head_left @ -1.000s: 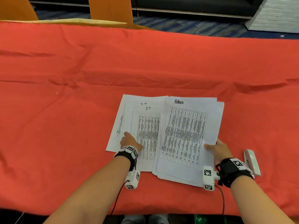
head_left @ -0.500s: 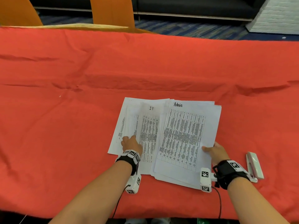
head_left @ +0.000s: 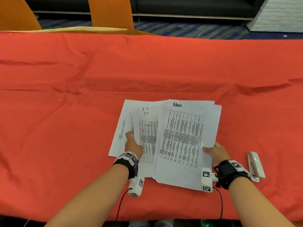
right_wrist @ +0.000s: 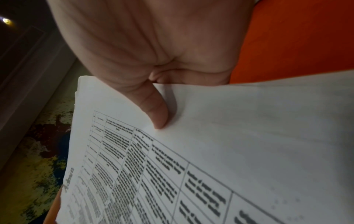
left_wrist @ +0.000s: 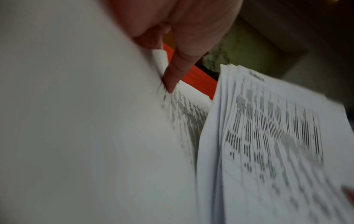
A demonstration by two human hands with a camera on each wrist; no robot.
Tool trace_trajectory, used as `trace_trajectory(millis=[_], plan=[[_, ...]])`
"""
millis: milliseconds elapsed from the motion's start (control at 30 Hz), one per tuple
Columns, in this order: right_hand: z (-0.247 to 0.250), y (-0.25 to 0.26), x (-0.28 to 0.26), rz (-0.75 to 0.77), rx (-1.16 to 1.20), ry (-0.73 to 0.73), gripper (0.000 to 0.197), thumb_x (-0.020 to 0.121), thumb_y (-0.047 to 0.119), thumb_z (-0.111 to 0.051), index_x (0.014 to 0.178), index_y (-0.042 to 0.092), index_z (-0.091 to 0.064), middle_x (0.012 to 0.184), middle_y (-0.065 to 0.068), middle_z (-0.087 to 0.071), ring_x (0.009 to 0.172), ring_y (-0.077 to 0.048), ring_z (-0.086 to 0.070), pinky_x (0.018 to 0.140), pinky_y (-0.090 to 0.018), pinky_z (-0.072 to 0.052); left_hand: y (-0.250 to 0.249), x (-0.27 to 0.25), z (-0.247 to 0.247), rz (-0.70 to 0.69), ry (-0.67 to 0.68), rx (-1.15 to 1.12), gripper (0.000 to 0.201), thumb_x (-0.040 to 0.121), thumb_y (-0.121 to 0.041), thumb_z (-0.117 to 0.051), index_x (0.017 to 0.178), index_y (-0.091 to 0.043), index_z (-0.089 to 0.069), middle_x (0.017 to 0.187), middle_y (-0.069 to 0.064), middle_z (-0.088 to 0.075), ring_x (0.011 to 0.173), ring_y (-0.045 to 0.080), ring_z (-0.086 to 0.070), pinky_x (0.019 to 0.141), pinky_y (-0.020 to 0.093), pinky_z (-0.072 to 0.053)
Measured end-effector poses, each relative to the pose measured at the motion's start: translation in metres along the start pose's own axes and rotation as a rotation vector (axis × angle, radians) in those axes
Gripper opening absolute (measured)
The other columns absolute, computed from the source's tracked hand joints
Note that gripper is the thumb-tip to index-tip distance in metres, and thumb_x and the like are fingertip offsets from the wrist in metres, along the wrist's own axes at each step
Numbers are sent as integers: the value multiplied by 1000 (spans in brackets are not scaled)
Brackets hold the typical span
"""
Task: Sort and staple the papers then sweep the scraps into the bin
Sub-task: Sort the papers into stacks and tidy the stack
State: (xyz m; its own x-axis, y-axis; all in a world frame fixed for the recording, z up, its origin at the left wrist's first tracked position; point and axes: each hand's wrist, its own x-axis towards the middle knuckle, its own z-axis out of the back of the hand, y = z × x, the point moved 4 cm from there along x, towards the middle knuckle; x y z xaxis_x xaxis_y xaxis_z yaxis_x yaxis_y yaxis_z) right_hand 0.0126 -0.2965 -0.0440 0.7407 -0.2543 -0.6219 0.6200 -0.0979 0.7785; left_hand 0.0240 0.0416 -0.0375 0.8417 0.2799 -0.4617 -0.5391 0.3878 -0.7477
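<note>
Sorting is underway on the red-clothed counter (head_left: 65,128). The left hand (head_left: 132,145) pinches sheets of the white printed "IT" pile (head_left: 147,128); the right hand (head_left: 216,153) grips the thicker "Admin" stack (head_left: 185,136) just right of it. The white stapler (head_left: 255,166) lies untouched nearby. No scraps or bin show.

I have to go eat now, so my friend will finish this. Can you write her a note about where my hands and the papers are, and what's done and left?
Left hand: pinching up sheets of the IT pile.
Right hand: gripping the Admin stack at its right edge, thumb on top.
Both piles lie side by side on the red tablecloth, Admin overlapping IT.
The stapler lies untouched right of the right wrist.
Done: two labelled piles begun.
Left: finish sorting, staple, sweep scraps. No bin in view.
</note>
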Motion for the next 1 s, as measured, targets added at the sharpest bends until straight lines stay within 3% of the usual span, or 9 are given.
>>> trace_trajectory(millis=[133,300,433,533,600,733,833,933,1000], plan=[[0,8,-1,-17,80,46,43,86,-13,-52,126,1,-54,122,-22,-62,108,-40,-60,100,-54,-44,-3,-2,6,60,90,-104,66,83,2,-66,141,-6,-37,142,12,-46,126,27,-49,106,36,-40],[-7,19,-8,-7,143,113,27,86,-16,-48,101,4,-61,107,-20,-64,92,-33,-63,85,-47,-50,-15,-18,-4,-4,225,-286,45,78,5,-68,117,-17,-61,113,2,-70,101,20,-66,97,42,-50],[-14,21,-7,25,139,97,42,90,-11,-48,131,-2,-45,129,-21,-57,113,-39,-57,100,-53,-44,-23,-27,-24,-22,352,-333,42,70,-4,-71,101,-31,-67,105,3,-73,102,28,-67,92,52,-52],[-16,26,-14,60,17,49,49,90,-8,-53,134,6,-38,122,-11,-55,106,-30,-57,94,-43,-45,-28,-32,-32,-9,394,-374,43,77,2,-63,110,-26,-65,109,6,-72,104,30,-66,92,52,-52],[-16,27,-16,84,-77,27,57,87,-6,-59,135,10,-32,120,-10,-54,110,-30,-55,97,-44,-45,-30,-36,-34,10,403,-398,47,84,3,-53,119,-27,-61,112,3,-71,106,27,-65,94,49,-51],[-29,39,-24,143,-71,64,55,82,-14,-60,129,10,-43,119,-14,-60,104,-31,-59,97,-51,-47,-42,-44,-28,57,320,-406,34,98,-26,-39,128,-20,-55,130,2,-60,121,25,-55,107,49,-40],[-43,58,-31,248,-67,102,36,82,-13,-58,103,16,-62,116,-15,-67,101,-31,-65,96,-51,-49,-56,-47,-19,-48,222,-232,65,96,-58,-28,147,-18,-29,150,0,-36,142,22,-29,117,39,-21],[-54,82,-42,372,-27,113,39,82,-12,-59,96,25,-63,109,-9,-69,102,-29,-67,94,-49,-51,-77,-45,0,-263,92,-169,44,95,-31,-54,135,-14,-44,133,2,-54,126,20,-49,100,26,-35],[-60,96,-50,437,8,124,41,83,-14,-58,95,25,-63,101,0,-70,90,-13,-70,84,-36,-55,-90,-43,16,-334,22,-199,35,92,-18,-58,127,-14,-51,120,0,-61,114,18,-56,95,27,-41]])
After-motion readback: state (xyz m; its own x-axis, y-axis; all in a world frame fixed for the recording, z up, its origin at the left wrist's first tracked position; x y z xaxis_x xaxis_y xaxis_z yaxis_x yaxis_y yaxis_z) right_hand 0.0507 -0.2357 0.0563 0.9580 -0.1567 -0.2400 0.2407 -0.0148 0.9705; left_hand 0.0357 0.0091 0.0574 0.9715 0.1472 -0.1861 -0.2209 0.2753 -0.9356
